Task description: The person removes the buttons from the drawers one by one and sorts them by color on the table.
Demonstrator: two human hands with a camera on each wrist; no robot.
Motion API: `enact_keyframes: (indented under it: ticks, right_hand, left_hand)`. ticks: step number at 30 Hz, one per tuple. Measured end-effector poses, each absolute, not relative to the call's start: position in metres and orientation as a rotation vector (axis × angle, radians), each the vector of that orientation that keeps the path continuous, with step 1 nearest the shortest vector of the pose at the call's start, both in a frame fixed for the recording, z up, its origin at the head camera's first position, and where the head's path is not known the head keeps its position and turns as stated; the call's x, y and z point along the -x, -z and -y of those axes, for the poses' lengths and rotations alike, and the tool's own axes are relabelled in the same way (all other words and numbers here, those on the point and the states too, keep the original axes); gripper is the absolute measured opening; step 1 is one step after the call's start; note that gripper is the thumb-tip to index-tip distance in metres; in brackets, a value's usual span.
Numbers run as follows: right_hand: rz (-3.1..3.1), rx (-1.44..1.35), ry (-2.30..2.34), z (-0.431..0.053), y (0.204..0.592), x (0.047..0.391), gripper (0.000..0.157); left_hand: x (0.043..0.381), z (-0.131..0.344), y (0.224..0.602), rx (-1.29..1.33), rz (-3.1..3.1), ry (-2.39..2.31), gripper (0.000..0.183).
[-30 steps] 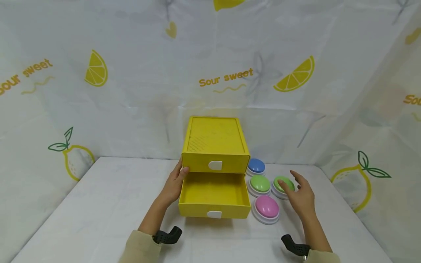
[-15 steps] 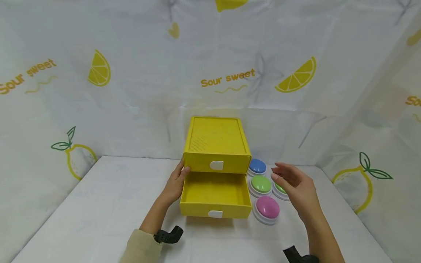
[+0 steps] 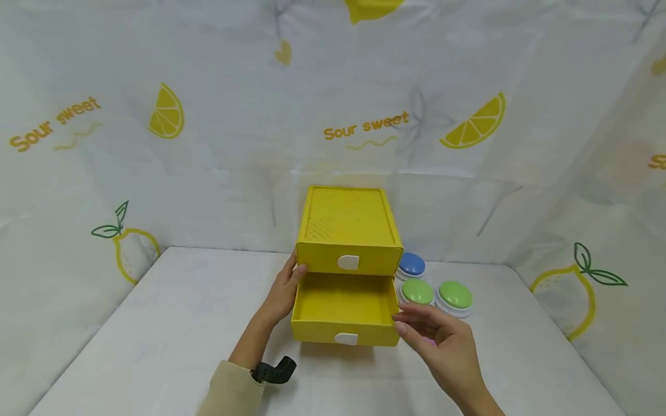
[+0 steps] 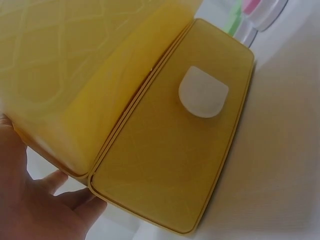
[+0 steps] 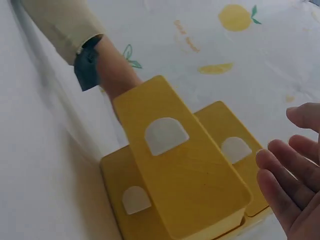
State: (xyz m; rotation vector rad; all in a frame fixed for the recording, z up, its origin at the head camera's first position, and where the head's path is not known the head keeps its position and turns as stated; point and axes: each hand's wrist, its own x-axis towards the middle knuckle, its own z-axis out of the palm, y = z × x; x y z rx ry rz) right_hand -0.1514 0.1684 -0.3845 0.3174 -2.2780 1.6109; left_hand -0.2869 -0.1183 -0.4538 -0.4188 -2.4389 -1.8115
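Observation:
A yellow drawer cabinet (image 3: pixel 347 216) stands on the table, its middle drawer (image 3: pixel 343 300) pulled out with nothing visible inside. The top drawer front (image 3: pixel 325 259) and, in the right wrist view, the bottom drawer front (image 5: pixel 116 172) sit flush; each front has a white tab handle. My left hand (image 3: pixel 281 294) presses the cabinet's left side, thumb at the front edge. At the middle drawer's front right corner is my right hand (image 3: pixel 442 346), fingers loosely bent and holding nothing; in the right wrist view a small gap separates its fingers from the yellow fronts.
Right of the cabinet stand several round push buttons with white bases: a blue button (image 3: pixel 413 264), a green button (image 3: pixel 417 290), another green button (image 3: pixel 455 294) and a pink button (image 4: pixel 250 6). My right hand largely covers the pink one in the head view. A printed white sheet (image 3: pixel 250 144) hangs behind.
My right hand has left the farther-right green button, moving left and nearer to the drawer's front right corner. My left hand stays on the cabinet. The head view has shifted slightly.

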Motion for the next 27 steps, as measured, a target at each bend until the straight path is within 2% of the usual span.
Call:
enact_keyframes:
  ticks: [12,27]
  right_hand:
    - [2.364,-0.342,-1.676,-0.143,0.424,0.150,0.020]
    - [2.286,-0.214,-1.475,-0.109,0.435,0.161,0.019]
  left_hand:
    - [0.286,0.119,0.452,0.437,2.431,1.828,0.062]
    - [0.288,0.119,0.453,0.426,2.428,1.829,0.062]
